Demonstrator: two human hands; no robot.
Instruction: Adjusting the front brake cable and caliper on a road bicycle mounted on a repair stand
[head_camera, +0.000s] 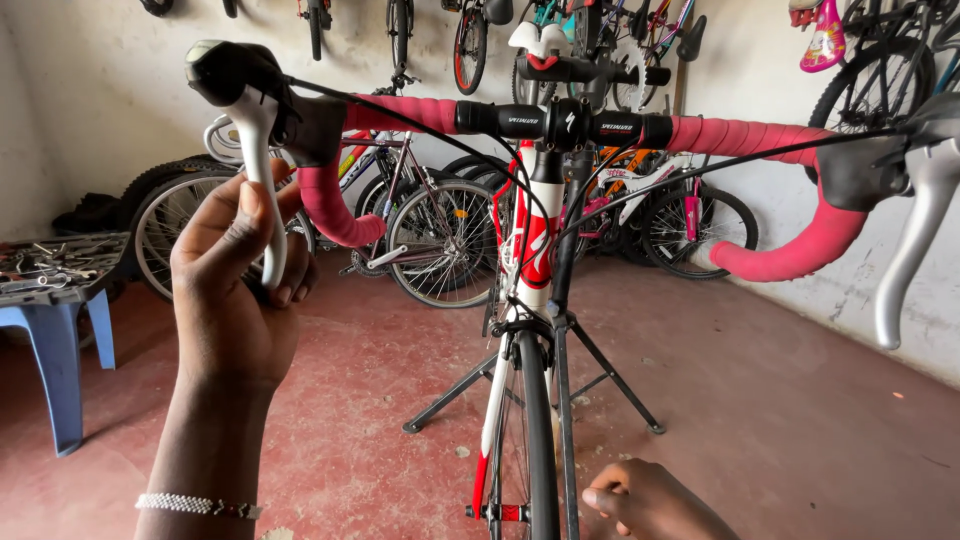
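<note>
From the head view, the left hand (235, 285) is wrapped around the silver brake lever (262, 190) at the left end of the pink-taped handlebar (400, 115) — fingers curled tight on it. The right hand (650, 500) sits low, just right of the front wheel (525, 440), loosely closed; whether it grips anything I cannot tell. A hard squeeze might rock the bike on its black stand (600, 375) — the legs look thin. Left of the handlebar, a grey counter (55, 290) carries scattered tools.
</note>
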